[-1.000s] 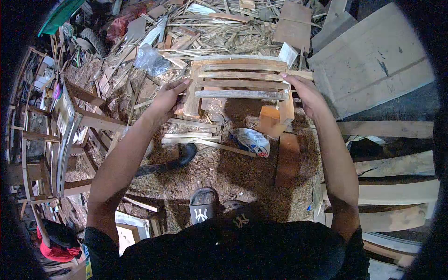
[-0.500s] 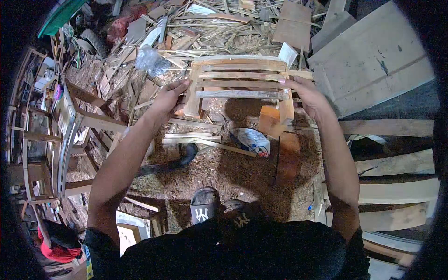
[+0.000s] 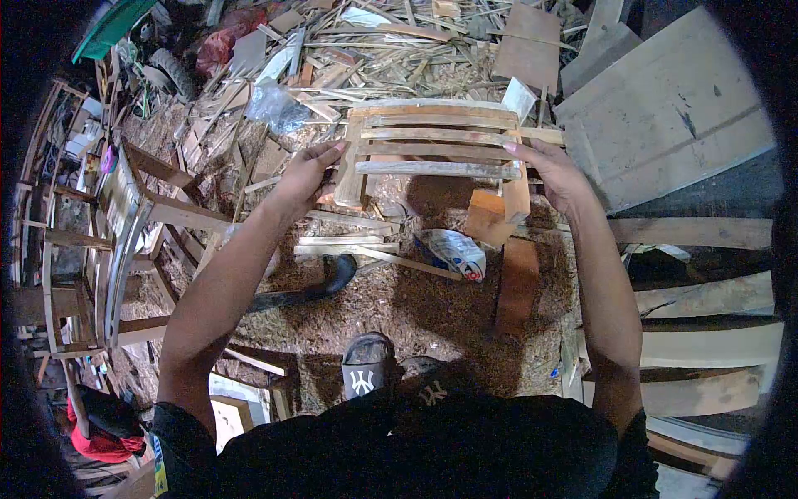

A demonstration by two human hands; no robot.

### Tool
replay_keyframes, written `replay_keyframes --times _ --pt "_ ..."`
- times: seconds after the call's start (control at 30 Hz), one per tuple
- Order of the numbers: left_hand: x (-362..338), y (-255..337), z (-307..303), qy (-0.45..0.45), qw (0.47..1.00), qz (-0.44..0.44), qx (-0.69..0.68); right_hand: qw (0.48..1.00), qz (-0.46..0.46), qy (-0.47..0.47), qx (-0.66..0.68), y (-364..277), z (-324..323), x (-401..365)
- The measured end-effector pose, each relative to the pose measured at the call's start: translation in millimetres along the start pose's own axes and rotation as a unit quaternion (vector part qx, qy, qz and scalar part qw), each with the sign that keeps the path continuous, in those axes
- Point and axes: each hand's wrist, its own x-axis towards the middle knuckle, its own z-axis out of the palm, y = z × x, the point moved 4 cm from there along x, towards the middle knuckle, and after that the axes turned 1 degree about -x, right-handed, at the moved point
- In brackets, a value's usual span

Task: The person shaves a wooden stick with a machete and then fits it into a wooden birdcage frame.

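A slatted wooden chair back (image 3: 440,135), with several curved crosspieces between two side posts, is held up in front of me above the floor. My left hand (image 3: 312,176) grips its left post, thumb on the near face and fingers behind. On the other side, my right hand (image 3: 549,170) is closed round the right post, its thumb lying near the ends of the slats. Below the frame, an orange-brown wood block (image 3: 489,218) and a printed plastic bag (image 3: 453,254) lie on the sawdust.
Wooden chair frames (image 3: 125,224) crowd the left side. Curved boards (image 3: 706,295) and a large panel (image 3: 665,112) stand at the right. Scrap wood (image 3: 399,54) is heaped at the back. Thin sticks (image 3: 345,247) and a dark curved object (image 3: 332,279) lie on the floor.
The view has shifted slightly, so everything sits a little further right. Both hands keep the same hold on the chair back, which stays nearly still.
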Motion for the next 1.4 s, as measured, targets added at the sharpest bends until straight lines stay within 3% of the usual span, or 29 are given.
replay_keyframes --times 0.17,0.23,0.67,0.73,1.17,1.23,1.4 --pt "1 0 1 -0.002 1.000 -0.001 0.021 0.999 -0.022 -0.018 -0.020 -5 3 -3" --pt "-20 18 17 0.056 0.994 0.005 0.092 1.000 -0.007 -0.022 0.005 -6 5 -8" --pt "-7 10 13 0.060 0.995 -0.013 0.085 0.999 -0.026 -0.032 -0.018 -5 4 -4" --pt "-19 19 22 0.073 0.992 -0.017 0.106 0.999 0.015 -0.025 -0.016 -7 4 -7" --pt "-7 16 18 0.042 0.994 -0.008 0.102 0.999 -0.019 -0.037 -0.009 -4 4 -4" --pt "-8 16 19 0.062 0.992 -0.005 0.110 0.998 0.027 -0.037 0.031 -22 14 -25" --pt "-3 17 16 0.041 0.990 -0.002 0.135 0.999 0.020 -0.031 0.004 -6 6 -10"
